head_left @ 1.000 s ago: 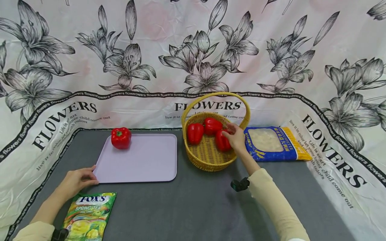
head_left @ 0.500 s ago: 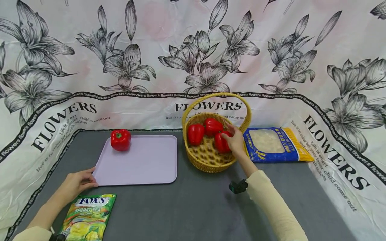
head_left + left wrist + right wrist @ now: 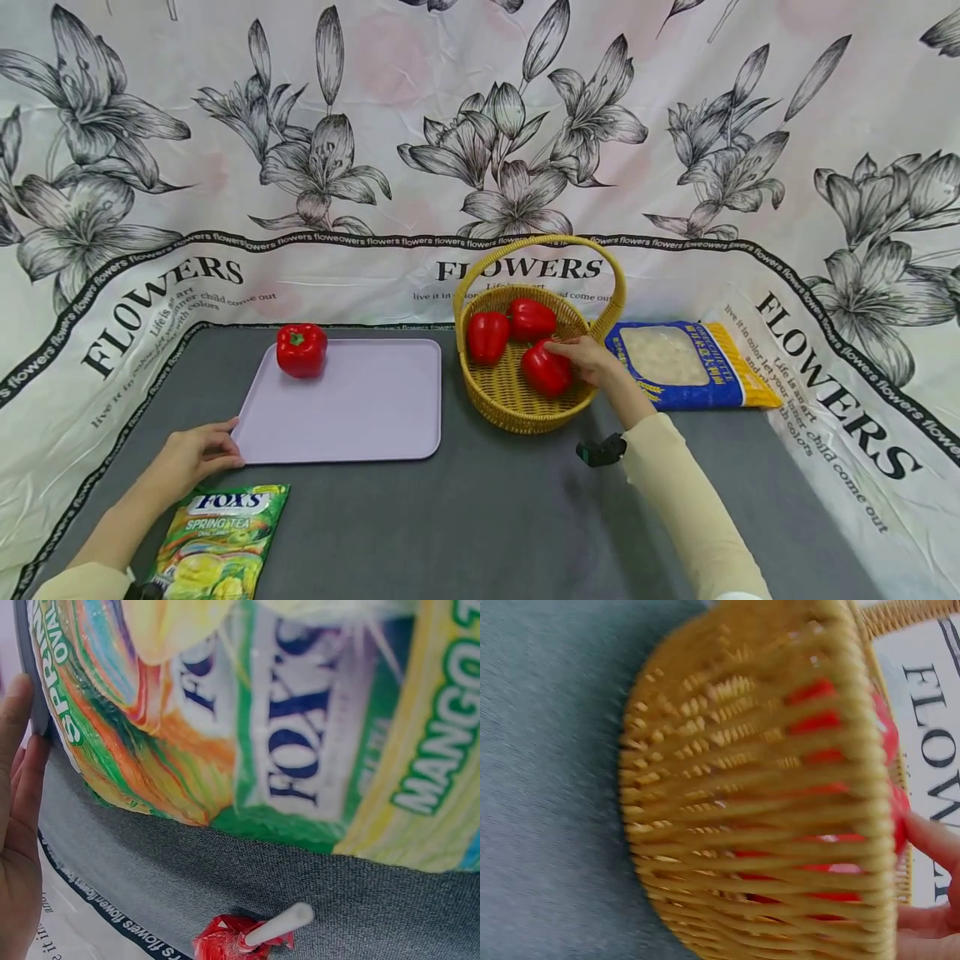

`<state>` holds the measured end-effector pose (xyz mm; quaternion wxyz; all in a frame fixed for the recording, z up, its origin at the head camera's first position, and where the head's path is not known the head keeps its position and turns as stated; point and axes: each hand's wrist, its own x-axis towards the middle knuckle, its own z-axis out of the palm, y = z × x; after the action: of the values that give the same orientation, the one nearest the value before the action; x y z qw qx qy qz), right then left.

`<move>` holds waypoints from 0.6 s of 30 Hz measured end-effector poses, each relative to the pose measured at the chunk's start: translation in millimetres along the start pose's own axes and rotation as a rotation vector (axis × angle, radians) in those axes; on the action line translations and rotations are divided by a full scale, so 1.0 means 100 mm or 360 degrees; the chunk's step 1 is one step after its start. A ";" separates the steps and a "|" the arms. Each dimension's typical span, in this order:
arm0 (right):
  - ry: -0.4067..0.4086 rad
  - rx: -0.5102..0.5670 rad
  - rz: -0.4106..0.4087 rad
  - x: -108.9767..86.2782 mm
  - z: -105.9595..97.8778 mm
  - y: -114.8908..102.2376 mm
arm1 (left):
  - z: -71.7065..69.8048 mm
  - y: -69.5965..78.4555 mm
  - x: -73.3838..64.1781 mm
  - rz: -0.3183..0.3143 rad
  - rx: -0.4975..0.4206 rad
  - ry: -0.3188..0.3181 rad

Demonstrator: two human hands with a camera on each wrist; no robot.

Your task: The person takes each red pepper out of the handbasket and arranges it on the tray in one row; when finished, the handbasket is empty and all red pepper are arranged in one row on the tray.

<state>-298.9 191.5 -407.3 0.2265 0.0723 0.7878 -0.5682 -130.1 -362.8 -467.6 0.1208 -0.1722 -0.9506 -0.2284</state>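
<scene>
In the head view my left hand [image 3: 187, 457] pinches the near left corner of a lilac tray [image 3: 352, 412]. A red bell pepper [image 3: 302, 351] stands at that tray's far left corner. My right hand [image 3: 596, 360] reaches over the right rim of a yellow wicker basket [image 3: 480, 390] and holds a red bell pepper [image 3: 546, 372] inside it. Two other red peppers [image 3: 487, 337] lie farther back in the basket. In the right wrist view the woven wall [image 3: 757, 780] covers most of the peppers, with fingers [image 3: 934, 844] at the rim.
A green Fox's candy bag [image 3: 221, 537] lies in front of the tray, close under my left wrist. A blue and yellow pasta bag [image 3: 675, 362] lies right of the basket. The basket's tall handle [image 3: 538, 240] arches overhead. A red-wrapped item with a white stick [image 3: 279, 925] shows in the left wrist view.
The pepper under my right hand has shifted slightly nearer and left inside the basket, and turned. My right hand has moved lower with it. My left hand stays at the tray corner.
</scene>
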 end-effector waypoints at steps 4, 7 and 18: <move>-0.0237 0.0037 0.0182 0.03 -0.06 -0.05 | -0.01 0.00 -0.01 -0.0029 0.0001 -0.0030; -0.0331 -0.0009 0.0262 0.04 -0.09 -0.09 | -0.01 -0.01 -0.02 -0.0039 0.0015 -0.0041; -0.0470 -0.0042 0.0298 0.02 -0.12 -0.11 | -0.04 0.01 0.05 -0.0201 -0.0129 -0.0162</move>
<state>-308.5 198.4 -395.4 0.3926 0.0582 0.7433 -0.5385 -133.6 -362.7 -461.8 0.0508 -0.1282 -0.9544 -0.2649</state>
